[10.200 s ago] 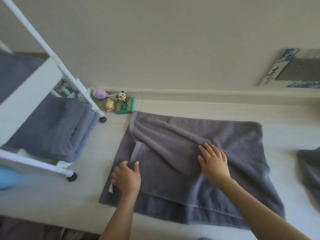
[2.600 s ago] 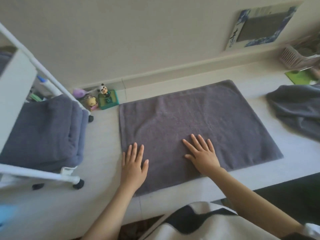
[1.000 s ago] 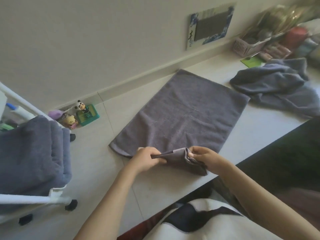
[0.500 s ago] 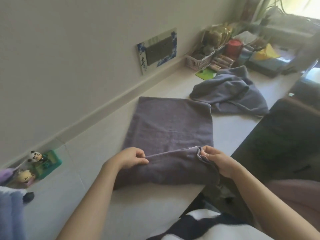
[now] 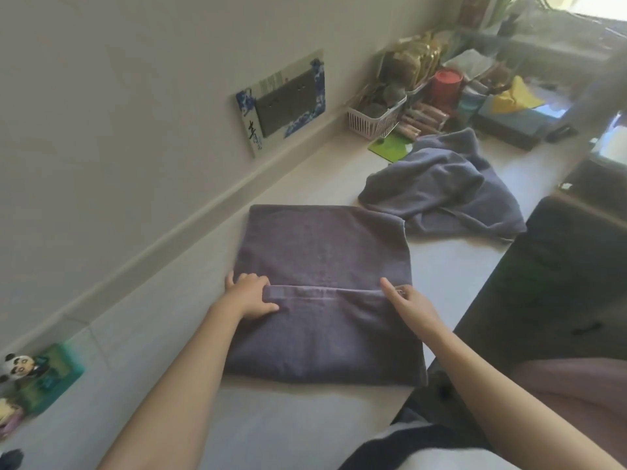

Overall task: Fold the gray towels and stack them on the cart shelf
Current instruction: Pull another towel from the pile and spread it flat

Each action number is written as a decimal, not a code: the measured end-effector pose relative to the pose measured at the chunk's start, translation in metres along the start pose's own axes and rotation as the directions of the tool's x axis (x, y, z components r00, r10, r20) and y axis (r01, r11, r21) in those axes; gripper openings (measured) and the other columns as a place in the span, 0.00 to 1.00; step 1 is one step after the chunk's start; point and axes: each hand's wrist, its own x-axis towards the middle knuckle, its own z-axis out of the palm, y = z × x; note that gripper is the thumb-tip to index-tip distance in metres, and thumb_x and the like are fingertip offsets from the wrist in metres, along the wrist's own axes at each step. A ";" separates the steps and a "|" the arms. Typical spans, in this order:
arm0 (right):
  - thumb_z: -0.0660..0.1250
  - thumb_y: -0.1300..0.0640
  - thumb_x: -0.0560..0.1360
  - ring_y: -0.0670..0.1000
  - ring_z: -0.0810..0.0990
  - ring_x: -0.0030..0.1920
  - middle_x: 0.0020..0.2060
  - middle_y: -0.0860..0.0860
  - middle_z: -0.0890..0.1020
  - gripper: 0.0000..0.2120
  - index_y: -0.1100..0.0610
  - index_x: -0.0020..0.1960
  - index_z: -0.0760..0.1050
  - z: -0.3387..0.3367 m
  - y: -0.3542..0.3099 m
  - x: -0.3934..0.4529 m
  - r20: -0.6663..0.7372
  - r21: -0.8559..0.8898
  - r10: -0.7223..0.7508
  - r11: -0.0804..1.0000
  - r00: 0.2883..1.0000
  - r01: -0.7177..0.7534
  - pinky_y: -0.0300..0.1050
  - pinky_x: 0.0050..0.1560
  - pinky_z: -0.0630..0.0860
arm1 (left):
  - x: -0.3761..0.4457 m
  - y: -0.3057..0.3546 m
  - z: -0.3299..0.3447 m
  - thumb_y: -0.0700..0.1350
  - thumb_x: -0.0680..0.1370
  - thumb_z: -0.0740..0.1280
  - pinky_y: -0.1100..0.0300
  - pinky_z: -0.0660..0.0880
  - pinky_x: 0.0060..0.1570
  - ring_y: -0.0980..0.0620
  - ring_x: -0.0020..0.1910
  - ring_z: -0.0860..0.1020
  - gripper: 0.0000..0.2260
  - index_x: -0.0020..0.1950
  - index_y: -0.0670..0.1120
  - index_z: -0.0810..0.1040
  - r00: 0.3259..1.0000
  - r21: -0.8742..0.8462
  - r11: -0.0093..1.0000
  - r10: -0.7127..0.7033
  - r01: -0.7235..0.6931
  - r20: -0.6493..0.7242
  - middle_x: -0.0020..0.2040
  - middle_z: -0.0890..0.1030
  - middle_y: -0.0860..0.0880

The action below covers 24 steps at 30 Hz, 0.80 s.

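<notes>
On the counter [image 5: 298, 418] both hands — left hand [image 5: 250, 296], right hand [image 5: 409, 301] — pinch the folded gray towel [image 5: 322, 259] hem.

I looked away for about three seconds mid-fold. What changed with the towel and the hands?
The flat gray towel had its near edge pinched by both hands and carried away from the person, over the towel. Left hand and right hand now hold that edge partway across. The crumpled towel stayed put.

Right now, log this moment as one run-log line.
step: folding towel | left hand: pinches folded edge | right hand: holds same edge | second towel: crumpled, unfolded
</notes>
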 end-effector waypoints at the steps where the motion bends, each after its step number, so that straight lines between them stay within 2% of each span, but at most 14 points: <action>1: 0.62 0.38 0.75 0.50 0.74 0.45 0.44 0.49 0.76 0.18 0.54 0.49 0.70 0.001 0.000 -0.001 0.007 -0.132 -0.043 0.990 0.999 0.043 0.42 0.40 0.67 | 0.000 -0.006 -0.002 0.61 0.74 0.64 0.47 0.52 0.72 0.46 0.65 0.68 0.21 0.61 0.50 0.73 1.000 0.010 1.000 0.011 -0.011 0.001 0.60 0.74 0.47; 3: 0.66 0.46 0.75 0.51 0.72 0.42 0.43 0.50 0.76 0.12 0.52 0.46 0.67 0.003 0.004 0.003 -0.019 -0.341 -0.099 0.936 0.995 0.087 0.43 0.37 0.65 | 0.003 -0.016 -0.005 0.59 0.74 0.67 0.53 0.62 0.64 0.45 0.60 0.71 0.16 0.54 0.48 0.76 0.999 -0.051 0.998 0.033 -0.034 -0.023 0.56 0.74 0.46; 5: 0.64 0.53 0.77 0.53 0.71 0.40 0.40 0.51 0.76 0.10 0.53 0.42 0.66 0.005 0.008 0.007 -0.116 -0.333 -0.147 0.938 0.982 0.101 0.45 0.37 0.64 | 0.008 -0.023 -0.008 0.57 0.74 0.68 0.55 0.67 0.52 0.45 0.54 0.73 0.12 0.46 0.49 0.74 0.997 -0.155 0.987 0.033 -0.044 -0.070 0.53 0.75 0.46; 6: 0.63 0.54 0.77 0.54 0.71 0.39 0.39 0.51 0.75 0.09 0.55 0.42 0.66 0.006 0.011 0.008 -0.149 -0.297 -0.159 0.949 0.976 0.109 0.46 0.37 0.64 | 0.010 -0.025 -0.008 0.55 0.74 0.68 0.55 0.68 0.50 0.45 0.53 0.74 0.11 0.45 0.49 0.72 0.995 -0.183 0.982 0.025 -0.042 -0.097 0.52 0.75 0.47; 8: 0.61 0.56 0.79 0.54 0.70 0.38 0.38 0.51 0.74 0.07 0.56 0.44 0.66 0.007 0.013 0.010 -0.192 -0.260 -0.169 0.958 0.967 0.116 0.46 0.37 0.63 | 0.017 -0.025 -0.004 0.53 0.76 0.66 0.55 0.68 0.50 0.45 0.53 0.75 0.09 0.48 0.48 0.73 0.991 -0.171 0.985 0.003 -0.026 -0.133 0.53 0.75 0.47; 10: 0.60 0.58 0.79 0.53 0.69 0.37 0.38 0.51 0.73 0.07 0.56 0.43 0.66 0.012 0.014 0.012 -0.227 -0.250 -0.176 0.961 0.958 0.118 0.46 0.36 0.62 | 0.023 -0.022 0.004 0.52 0.78 0.64 0.54 0.68 0.54 0.46 0.55 0.74 0.09 0.52 0.48 0.75 0.981 -0.087 0.996 0.011 -0.029 -0.194 0.55 0.76 0.48; 14: 0.59 0.59 0.79 0.54 0.69 0.37 0.37 0.51 0.72 0.08 0.56 0.42 0.65 0.018 0.015 0.019 -0.254 -0.281 -0.193 0.952 0.948 0.119 0.47 0.34 0.59 | 0.021 -0.024 0.015 0.53 0.79 0.61 0.54 0.63 0.57 0.48 0.58 0.74 0.09 0.53 0.49 0.76 0.968 -0.041 0.999 -0.021 0.011 -0.252 0.56 0.76 0.50; 18: 0.62 0.59 0.78 0.55 0.72 0.41 0.42 0.54 0.77 0.03 0.58 0.46 0.71 0.027 0.010 0.025 -0.215 -0.264 -0.223 0.951 0.951 0.163 0.45 0.38 0.63 | -0.012 -0.035 0.036 0.54 0.80 0.59 0.56 0.60 0.58 0.51 0.55 0.75 0.10 0.50 0.50 0.76 0.972 -0.025 0.997 -0.076 0.072 -0.224 0.54 0.78 0.52; 21: 0.65 0.57 0.76 0.58 0.76 0.48 0.47 0.56 0.79 0.07 0.60 0.51 0.74 0.036 0.002 0.025 -0.155 -0.264 -0.250 0.943 0.956 0.203 0.44 0.41 0.64 | -0.047 -0.045 0.062 0.56 0.80 0.58 0.57 0.61 0.57 0.51 0.54 0.76 0.12 0.48 0.51 0.76 0.965 -0.046 0.992 -0.121 0.114 -0.231 0.52 0.78 0.53; 24: 0.68 0.58 0.74 0.60 0.76 0.50 0.48 0.58 0.79 0.09 0.62 0.51 0.74 0.040 -0.001 0.026 -0.108 -0.253 -0.262 0.940 0.959 0.228 0.44 0.43 0.64 | -0.075 -0.049 0.088 0.56 0.79 0.60 0.57 0.64 0.55 0.49 0.53 0.76 0.10 0.46 0.51 0.74 0.961 -0.138 0.983 -0.150 0.120 -0.230 0.51 0.78 0.52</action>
